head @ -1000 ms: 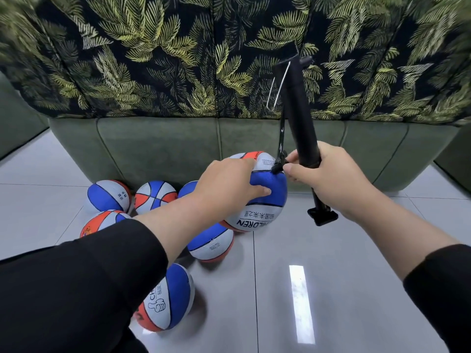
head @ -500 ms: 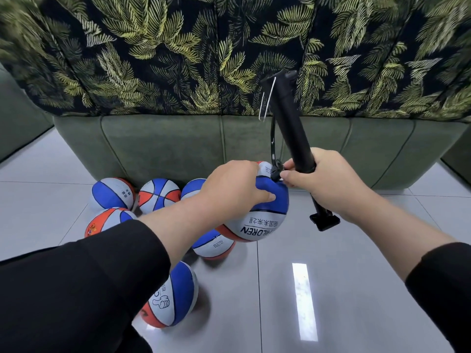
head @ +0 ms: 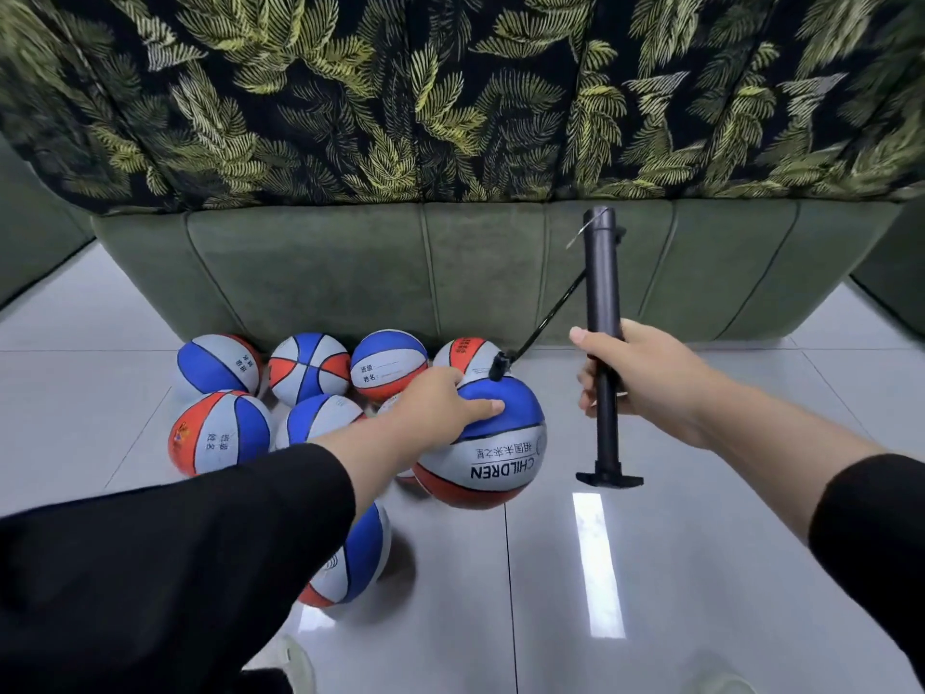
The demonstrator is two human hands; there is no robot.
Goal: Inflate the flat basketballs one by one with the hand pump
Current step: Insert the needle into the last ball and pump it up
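- In the middle of the frame the left hand (head: pixel 440 403) lies over the top of a blue, white and orange basketball (head: pixel 488 443), fingers curled over its blue panel and gripping it; the ball is held up off the floor and its white band reads "CHILDREN".
- To the right of centre the right hand (head: pixel 635 378) is wrapped round the black hand pump (head: pixel 603 313), holding it close to upright, the T-handle (head: pixel 609 478) at the bottom and the barrel end up against the sofa.
- A thin black hose (head: pixel 550 313) slants down from the pump's upper part to a black fitting (head: pixel 499 367) sitting on the top of the held ball, just beside the left fingertips.
- Left of centre, more basketballs (head: pixel 308 368) in the same colours are clustered on the floor against the sofa base; one more ball (head: pixel 353 558) lies lower, partly behind the left sleeve (head: pixel 165 583).
- A green sofa (head: pixel 325 273) runs across the middle, with a dark leaf-print cloth (head: pixel 400 92) filling the upper frame.
- The floor is pale glossy tile (head: pixel 701 568) with a bright strip of reflected light at lower right.
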